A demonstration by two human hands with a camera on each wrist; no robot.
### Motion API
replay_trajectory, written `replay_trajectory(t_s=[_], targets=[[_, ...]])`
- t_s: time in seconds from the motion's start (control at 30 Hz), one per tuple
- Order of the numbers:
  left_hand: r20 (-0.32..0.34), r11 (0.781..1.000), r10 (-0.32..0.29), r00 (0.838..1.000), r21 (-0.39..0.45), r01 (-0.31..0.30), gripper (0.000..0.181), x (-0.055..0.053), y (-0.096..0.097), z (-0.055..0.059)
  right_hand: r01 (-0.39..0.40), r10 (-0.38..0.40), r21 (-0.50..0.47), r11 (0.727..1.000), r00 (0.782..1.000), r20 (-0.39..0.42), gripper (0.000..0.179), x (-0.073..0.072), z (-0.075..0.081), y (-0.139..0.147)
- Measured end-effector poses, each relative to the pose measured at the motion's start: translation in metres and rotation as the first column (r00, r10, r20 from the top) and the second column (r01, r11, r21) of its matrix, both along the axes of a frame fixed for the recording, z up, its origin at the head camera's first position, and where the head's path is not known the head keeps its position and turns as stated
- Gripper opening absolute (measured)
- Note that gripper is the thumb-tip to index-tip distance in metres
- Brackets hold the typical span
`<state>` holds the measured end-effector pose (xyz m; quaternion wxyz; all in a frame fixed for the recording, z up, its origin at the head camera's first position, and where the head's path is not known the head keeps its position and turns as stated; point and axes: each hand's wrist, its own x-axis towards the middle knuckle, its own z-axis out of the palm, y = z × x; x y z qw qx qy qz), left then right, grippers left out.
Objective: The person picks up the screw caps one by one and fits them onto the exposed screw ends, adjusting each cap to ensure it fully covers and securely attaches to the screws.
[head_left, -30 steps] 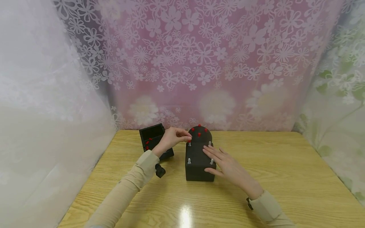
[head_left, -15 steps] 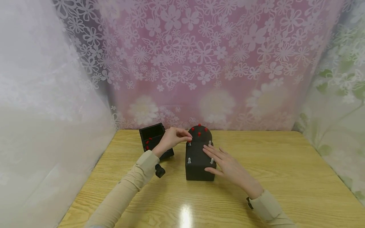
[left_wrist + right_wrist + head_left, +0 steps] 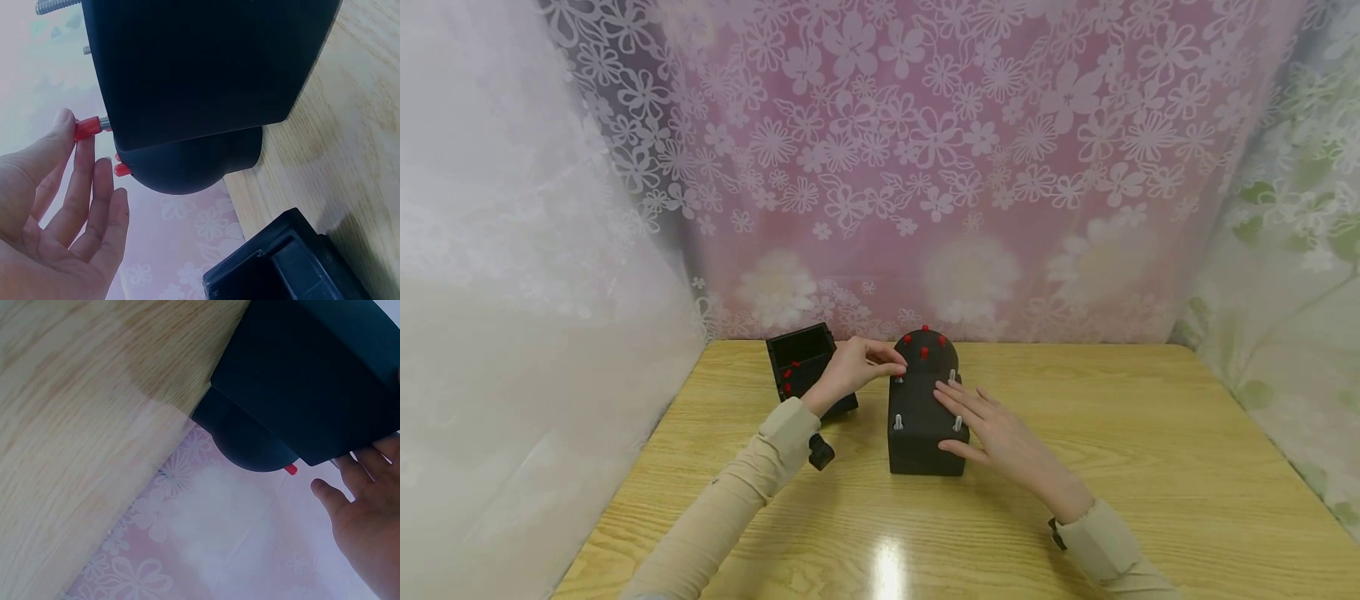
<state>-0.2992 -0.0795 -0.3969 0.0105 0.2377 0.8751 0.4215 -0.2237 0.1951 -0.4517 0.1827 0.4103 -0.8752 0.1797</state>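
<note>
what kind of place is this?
Probably an improvised indoor work booth, though the wider room isn't visible: a wood-grain table, a pink floral sheet hanging behind it, and paler sheets closing off both sides.

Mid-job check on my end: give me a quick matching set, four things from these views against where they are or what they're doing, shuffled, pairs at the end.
1. Left hand
2. Right hand
3. Open black box
4. Rounded black part

A. Bears four upright red caps
B. Rests against the black block
C. Left of the block in the head view, with loose red pieces inside
D. Pinches a single red cap at a metal screw

Pairs: 1-D, 2-B, 3-C, 4-A
</note>
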Motion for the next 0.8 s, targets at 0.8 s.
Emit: replay_trajectory(t_s=[0.8], targets=[[-0.029,0.996,0.085,0.996,0.032,-0.084,0.030,0.0014,-0.0060,-0.0015,0.000,0.000,0.001,1.000,1.000,-0.013,0.077,-0.0005,-0.0001,-0.0001]])
